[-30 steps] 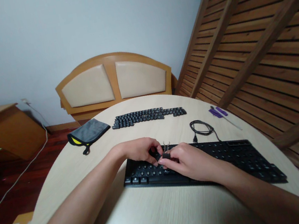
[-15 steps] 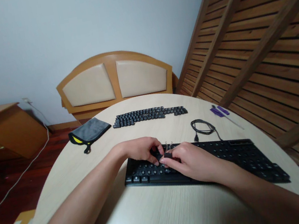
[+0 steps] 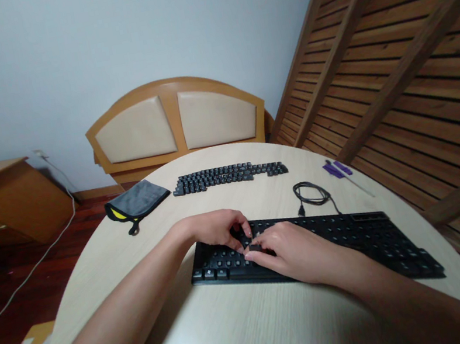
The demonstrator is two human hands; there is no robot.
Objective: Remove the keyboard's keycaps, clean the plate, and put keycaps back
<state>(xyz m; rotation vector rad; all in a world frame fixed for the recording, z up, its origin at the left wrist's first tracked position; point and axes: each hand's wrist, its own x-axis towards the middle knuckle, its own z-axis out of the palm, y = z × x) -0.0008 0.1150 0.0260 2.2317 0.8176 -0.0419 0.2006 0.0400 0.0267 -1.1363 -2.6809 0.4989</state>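
Right hand (image 3: 290, 247) has a small black piece (image 3: 254, 247) pinched above the keyboard (image 3: 349, 228) on the table (image 3: 241, 336). Left hand (image 3: 216, 229) is curled just beside it, can't tell if it's gripping anything.

A pale blue-grey wall (image 3: 133, 29) filled the upper left and centre. At mid-frame stood an arched wooden headboard (image 3: 177, 123) with two cream panels (image 3: 134, 132). Slatted brown woodwork (image 3: 399, 71) slanted across the right; at left, a wooden desk (image 3: 34, 197) stood above dark-red flooring (image 3: 42, 294).

One head-worn camera looks forward and down across the nearby round table (image 3: 223, 333).
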